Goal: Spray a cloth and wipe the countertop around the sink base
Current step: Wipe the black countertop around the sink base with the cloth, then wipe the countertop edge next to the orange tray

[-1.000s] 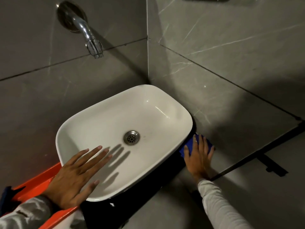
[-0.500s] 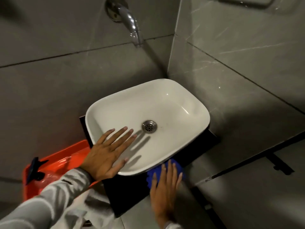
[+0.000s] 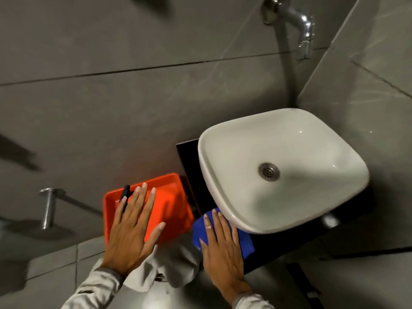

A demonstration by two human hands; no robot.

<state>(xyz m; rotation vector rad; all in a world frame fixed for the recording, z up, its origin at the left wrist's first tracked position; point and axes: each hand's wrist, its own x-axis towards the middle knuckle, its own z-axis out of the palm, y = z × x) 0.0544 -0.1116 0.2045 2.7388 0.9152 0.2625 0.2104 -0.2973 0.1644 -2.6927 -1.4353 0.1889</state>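
1. Wall tiles (image 3: 111, 108): grey, marbled, meeting in a corner behind the basin; I log dark grout lines across them.

2. Wash basin (image 3: 283, 175): white vessel type, rounded-square, sitting on the countertop. Its near rim overhangs the counter and stands in the way of the strip beneath it.

3. Countertop (image 3: 189, 166): black, glossy, showing as a narrow band left of the basin and a darker band along its near side.

4. Orange tray (image 3: 169, 201): plastic, just beside the counter's left edge, below the counter's level as far as I can tell. A dark slim object (image 3: 124, 195) lies in its far corner; I cannot identify it.

5. Left hand (image 3: 131, 230): flat, fingers spread, grasping nothing, hovering over or resting on the tray; I cannot tell which.

6. Right hand (image 3: 223, 246): flat, palm down, pressing the blue cloth (image 3: 245, 244) onto the counter's near-left corner, fingertips touching or close to the basin's underside.

7. Wall spout (image 3: 298, 21): chrome, above the basin's far side.

8. Metal peg (image 3: 48, 208): wall-mounted, well left of the tray.

9. Drain (image 3: 269, 171): chrome strainer, centre of the basin.
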